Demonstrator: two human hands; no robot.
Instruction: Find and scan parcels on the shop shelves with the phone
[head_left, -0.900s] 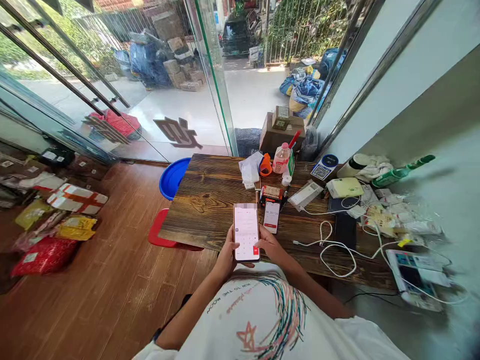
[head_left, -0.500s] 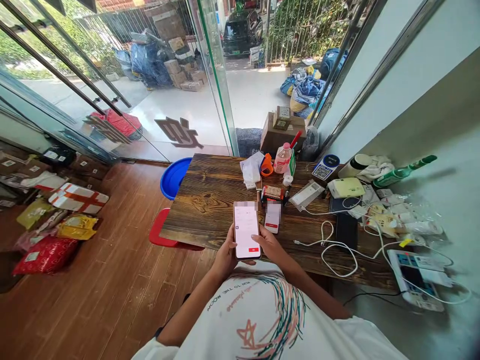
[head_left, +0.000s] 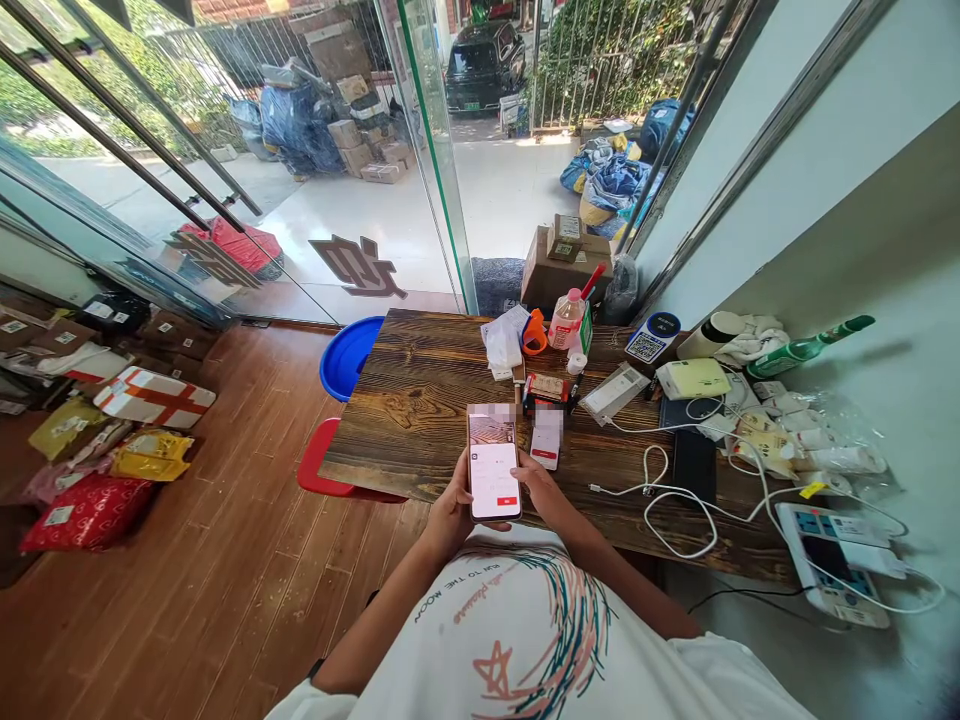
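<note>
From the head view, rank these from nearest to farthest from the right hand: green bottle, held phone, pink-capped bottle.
From the right hand:
1. Held phone: touching, at the hand's left.
2. Pink-capped bottle: ahead, near the table's far edge.
3. Green bottle: far right, by the wall.

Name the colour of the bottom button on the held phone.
The button is red, best seen in the head view.

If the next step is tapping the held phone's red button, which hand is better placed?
Probably the right: the right grip is at the right edge of the phone, its thumb just above the red button, which sits toward that side. The left grip holds the opposite edge.
</note>
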